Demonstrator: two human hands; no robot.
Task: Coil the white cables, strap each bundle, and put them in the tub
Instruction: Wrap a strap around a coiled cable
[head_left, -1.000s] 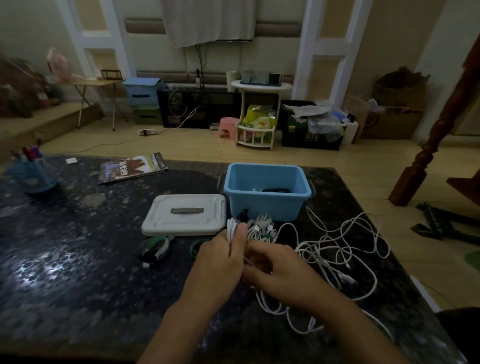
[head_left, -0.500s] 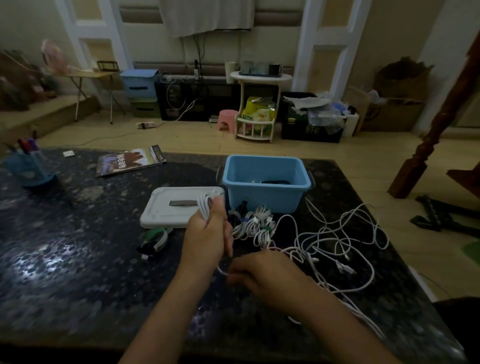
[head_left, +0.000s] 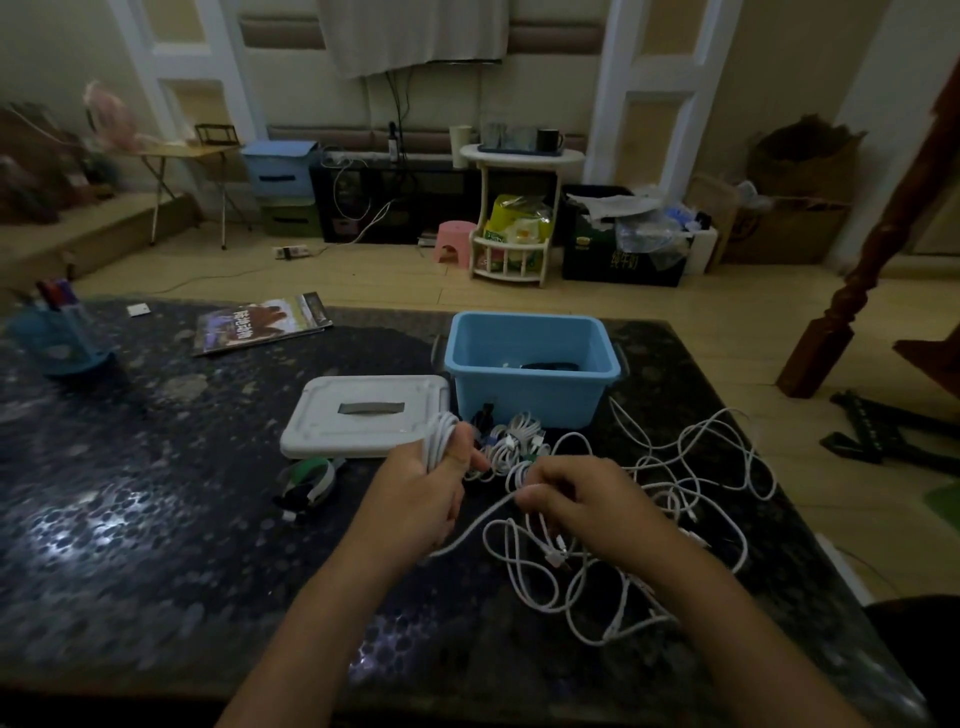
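Note:
My left hand (head_left: 415, 488) grips a coil of white cable (head_left: 439, 434) wound around its fingers. A free strand of that cable runs from below the left hand up to my right hand (head_left: 576, 499), which pinches it at the fingertips. Loose white cables (head_left: 691, 483) lie tangled on the dark table to the right and under my right hand. Several small coiled bundles (head_left: 511, 441) lie in front of the blue tub (head_left: 530, 400). The tub stands open beyond my hands, with a dark item inside.
The tub's white lid (head_left: 363, 415) lies flat left of the tub. Green and white straps (head_left: 309, 480) lie in front of the lid. A magazine (head_left: 260, 325) and a blue pen holder (head_left: 57, 338) sit at the far left. The table's right edge (head_left: 810, 519) is close to the cables.
My left hand rose with the coil and then came back toward the middle. My right hand drew the free strand up from the table toward the coil.

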